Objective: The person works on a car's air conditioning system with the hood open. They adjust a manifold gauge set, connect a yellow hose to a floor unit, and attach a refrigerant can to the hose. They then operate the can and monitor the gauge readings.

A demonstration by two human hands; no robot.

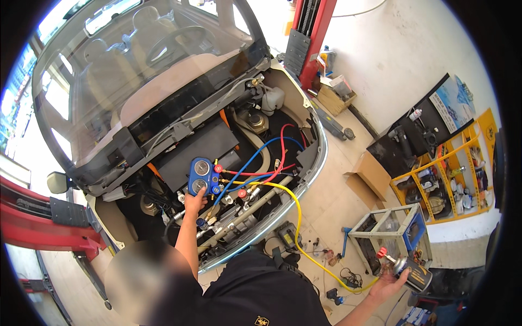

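Observation:
My left hand point(194, 201) is closed around the lower edge of a blue manifold gauge set point(203, 178) with two round dials, held above the car's front compartment. Red point(283, 142), blue point(254, 154) and yellow point(298, 217) hoses run out from its side. Off to the lower right, my right hand point(387, 284) grips a black gas can point(417, 276), which lies tilted on its side. A red-handled can tap point(383, 253) sits at the can's top. The yellow hose sweeps across the floor to that hand; its joint with the tap is hidden by my fingers.
The car's front point(316, 168) is stripped open before me. Red lift posts point(319, 43) stand on both sides. At right are a metal frame stand point(356, 236), a cardboard box point(368, 182) and a yellow rack point(435, 217). A blurred shape point(144, 282) covers the lower left.

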